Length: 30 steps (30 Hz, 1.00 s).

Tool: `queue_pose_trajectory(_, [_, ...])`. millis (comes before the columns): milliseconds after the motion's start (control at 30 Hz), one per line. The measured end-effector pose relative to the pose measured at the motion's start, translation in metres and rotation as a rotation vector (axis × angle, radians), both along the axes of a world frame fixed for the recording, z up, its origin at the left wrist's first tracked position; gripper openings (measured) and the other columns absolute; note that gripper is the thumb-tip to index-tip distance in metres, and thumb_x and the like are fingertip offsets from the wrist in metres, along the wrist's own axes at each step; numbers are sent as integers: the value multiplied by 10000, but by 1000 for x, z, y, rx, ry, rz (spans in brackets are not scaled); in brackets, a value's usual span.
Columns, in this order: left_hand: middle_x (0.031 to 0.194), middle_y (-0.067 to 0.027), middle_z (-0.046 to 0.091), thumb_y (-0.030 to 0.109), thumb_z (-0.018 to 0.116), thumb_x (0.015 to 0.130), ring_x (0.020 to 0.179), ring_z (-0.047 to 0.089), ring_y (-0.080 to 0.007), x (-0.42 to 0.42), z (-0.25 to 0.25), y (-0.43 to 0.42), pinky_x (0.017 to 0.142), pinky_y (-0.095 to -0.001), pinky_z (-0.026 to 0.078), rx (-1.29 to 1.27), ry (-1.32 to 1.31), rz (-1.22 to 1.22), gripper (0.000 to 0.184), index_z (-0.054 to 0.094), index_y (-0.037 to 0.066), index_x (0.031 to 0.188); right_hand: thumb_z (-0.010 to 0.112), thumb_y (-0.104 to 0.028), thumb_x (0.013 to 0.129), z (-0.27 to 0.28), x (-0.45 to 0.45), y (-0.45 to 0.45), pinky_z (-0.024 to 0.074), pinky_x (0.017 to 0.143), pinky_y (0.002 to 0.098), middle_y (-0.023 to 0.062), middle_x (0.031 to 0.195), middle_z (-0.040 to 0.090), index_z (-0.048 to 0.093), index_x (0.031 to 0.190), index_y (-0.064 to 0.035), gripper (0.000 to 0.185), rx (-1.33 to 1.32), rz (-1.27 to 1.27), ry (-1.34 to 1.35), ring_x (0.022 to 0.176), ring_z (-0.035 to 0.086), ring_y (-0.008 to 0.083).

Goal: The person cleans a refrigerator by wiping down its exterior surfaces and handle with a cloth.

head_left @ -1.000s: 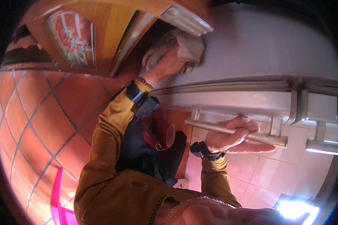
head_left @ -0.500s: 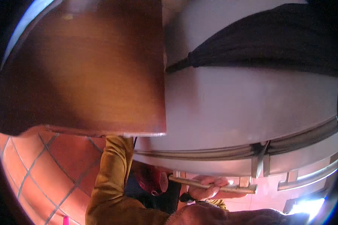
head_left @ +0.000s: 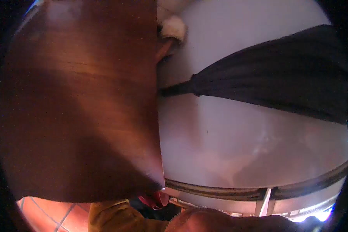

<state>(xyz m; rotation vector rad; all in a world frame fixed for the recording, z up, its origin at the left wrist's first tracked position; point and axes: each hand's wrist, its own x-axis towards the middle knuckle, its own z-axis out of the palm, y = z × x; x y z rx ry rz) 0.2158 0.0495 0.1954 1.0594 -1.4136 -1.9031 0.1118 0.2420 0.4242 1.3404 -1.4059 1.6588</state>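
Part of my left hand (head_left: 164,50) shows past the edge of a brown wooden panel (head_left: 81,100), near the top. It holds a pale cloth (head_left: 173,29) against the large grey surface (head_left: 228,127) of an appliance; the fingers are mostly hidden. The panel covers most of that arm, and only a yellow-brown sleeve (head_left: 116,216) shows below it. My right hand is out of sight low in the view, where only a bit of the metal handle (head_left: 181,203) shows.
A dark gathered fabric (head_left: 270,73) lies across the grey surface on the right. Below run the appliance's door seal (head_left: 220,191) and door edge. Reddish floor tiles (head_left: 46,212) show at the lower left, and a dark red object (head_left: 158,199) beside the sleeve.
The view has shifted, bringing the wooden panel and dark fabric in large. My left hand with the cloth has moved up the grey surface. My right hand, earlier on the handle, has dropped from sight.
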Motion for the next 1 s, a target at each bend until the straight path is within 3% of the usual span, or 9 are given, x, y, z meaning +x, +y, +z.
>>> queue_pose_trajectory(1000, [1193,-107,593,177,516,925,1101,557,-252,-1,-5,-2,958,-361,442,-2,53,2,300,577,58,1194,507,-143,927,3,30,9,432,527,219,89,923,504,223,1491,-179,632,3,96,-80,621,474,111])
